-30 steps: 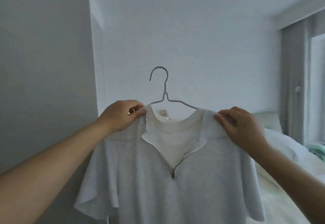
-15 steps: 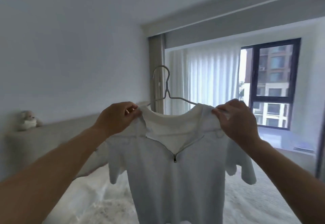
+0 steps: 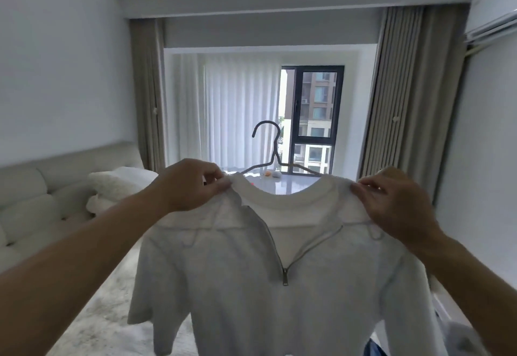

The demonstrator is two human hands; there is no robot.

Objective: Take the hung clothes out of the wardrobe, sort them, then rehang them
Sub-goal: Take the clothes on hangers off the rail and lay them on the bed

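A light grey short-sleeved shirt point(image 3: 251, 294) with a half-open zip collar hangs in front of me on a thin grey wire hanger point(image 3: 275, 154). Its hook rises above the neckline. My left hand point(image 3: 190, 185) pinches the shirt's left shoulder by the collar. My right hand point(image 3: 391, 201) pinches the right shoulder. Both arms are stretched forward and hold the shirt up in the air. The wardrobe is out of sight.
A bed point(image 3: 112, 313) with pale bedding lies below the shirt, with pillows point(image 3: 120, 185) and an upholstered headboard point(image 3: 42, 187) at the left. Beige curtains point(image 3: 397, 120) and sheer drapes frame a window point(image 3: 313, 120) ahead. An air conditioner point(image 3: 492, 11) hangs top right.
My view has swung right from the wall to face the window. Both hands keep the same hold on the shirt's shoulders and carry it along.
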